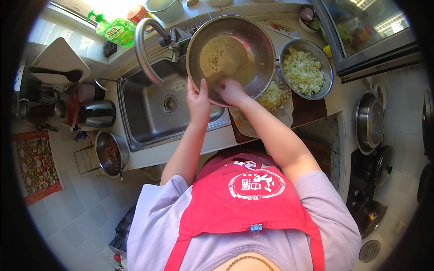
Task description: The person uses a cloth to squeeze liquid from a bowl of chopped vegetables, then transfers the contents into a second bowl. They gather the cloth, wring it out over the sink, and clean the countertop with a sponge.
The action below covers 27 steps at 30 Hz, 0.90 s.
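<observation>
A large stainless steel bowl (222, 56) is tilted over the right end of the sink, with a little pale yellowish liquid and small bits in it. My left hand (199, 103) grips its near left rim, thumb over the edge. Inside the bowl, by the near wall, my right hand (232, 92) has its fingers curled; what is in them, if anything, is hidden. Right of the bowl, a metal colander (329, 76) holds pale green chopped vegetable (302, 71). More of this chopped vegetable (273, 96) lies in a heap on a pale cloth (282, 117) over a dark brown board (309, 110).
A curved faucet (144, 56) arches over the steel sink (149, 111). Behind stand a green pump bottle (117, 31) and a grey bucket (169, 12). An open window frame (376, 56) juts in at right. An electric kettle (97, 113) and a metal bowl (123, 149) of dark food stand left.
</observation>
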Available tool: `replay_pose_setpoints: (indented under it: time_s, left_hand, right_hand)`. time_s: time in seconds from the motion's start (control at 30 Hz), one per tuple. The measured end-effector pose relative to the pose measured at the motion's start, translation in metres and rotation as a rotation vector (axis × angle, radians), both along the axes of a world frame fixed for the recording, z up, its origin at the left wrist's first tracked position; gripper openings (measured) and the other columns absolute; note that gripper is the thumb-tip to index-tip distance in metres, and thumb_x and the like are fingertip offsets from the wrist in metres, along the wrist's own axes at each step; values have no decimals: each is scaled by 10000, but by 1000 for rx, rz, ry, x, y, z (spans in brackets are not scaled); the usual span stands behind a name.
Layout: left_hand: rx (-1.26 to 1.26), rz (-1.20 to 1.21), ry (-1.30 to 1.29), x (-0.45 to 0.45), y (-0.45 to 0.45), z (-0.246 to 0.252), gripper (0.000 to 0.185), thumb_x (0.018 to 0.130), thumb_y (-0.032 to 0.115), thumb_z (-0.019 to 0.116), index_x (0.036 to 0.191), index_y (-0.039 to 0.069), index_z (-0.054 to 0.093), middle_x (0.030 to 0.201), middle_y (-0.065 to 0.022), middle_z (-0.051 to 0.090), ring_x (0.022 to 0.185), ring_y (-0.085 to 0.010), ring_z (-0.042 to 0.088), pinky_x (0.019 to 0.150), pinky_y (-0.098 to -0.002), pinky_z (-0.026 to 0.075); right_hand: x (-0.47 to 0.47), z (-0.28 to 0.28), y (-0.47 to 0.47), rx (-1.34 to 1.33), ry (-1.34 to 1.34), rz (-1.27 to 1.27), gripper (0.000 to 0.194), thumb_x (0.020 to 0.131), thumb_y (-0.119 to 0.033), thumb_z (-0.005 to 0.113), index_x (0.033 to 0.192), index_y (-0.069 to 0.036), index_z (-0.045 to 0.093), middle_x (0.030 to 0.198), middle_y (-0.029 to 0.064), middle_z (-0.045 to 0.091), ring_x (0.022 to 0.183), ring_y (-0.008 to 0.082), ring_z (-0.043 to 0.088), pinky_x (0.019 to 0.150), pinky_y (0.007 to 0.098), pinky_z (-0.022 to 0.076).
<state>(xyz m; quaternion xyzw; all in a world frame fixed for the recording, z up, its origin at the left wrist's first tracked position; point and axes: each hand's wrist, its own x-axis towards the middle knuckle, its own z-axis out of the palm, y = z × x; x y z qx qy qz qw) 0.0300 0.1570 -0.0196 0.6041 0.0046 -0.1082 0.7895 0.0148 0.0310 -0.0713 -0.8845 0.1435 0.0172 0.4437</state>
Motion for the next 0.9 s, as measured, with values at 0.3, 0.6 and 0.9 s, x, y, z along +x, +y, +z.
replay_pose_setpoints:
  time_s: [0.3, 0.6, 0.9]
  left_hand:
    - [-25, 2, 13, 1, 8, 4, 487, 972, 150, 549, 1417, 74, 364, 1207, -76, 588, 987, -132, 603, 708, -260, 554]
    - [63, -6, -9, 7, 6, 0, 520, 968, 145, 546, 1441, 98, 335, 1197, -75, 591, 915, -127, 626, 577, -248, 572]
    - [54, 30, -67, 12, 4, 10, 446, 977, 176, 553, 1380, 63, 399, 1180, -49, 589, 1013, -115, 564, 825, -270, 495]
  right_hand:
    - [-47, 33, -39, 39, -107, 348, 117, 799, -132, 646, 852, -28, 653, 871, 151, 617, 860, 340, 603, 764, 408, 488]
    - [-100, 18, -94, -262, -303, 184, 151, 769, 39, 570, 883, -46, 621, 970, 119, 590, 985, 328, 560, 818, 389, 475]
    - [-132, -9, -66, -677, -279, -63, 301, 841, -144, 599, 1138, -98, 613, 1197, 97, 587, 1184, 306, 511, 1063, 519, 293]
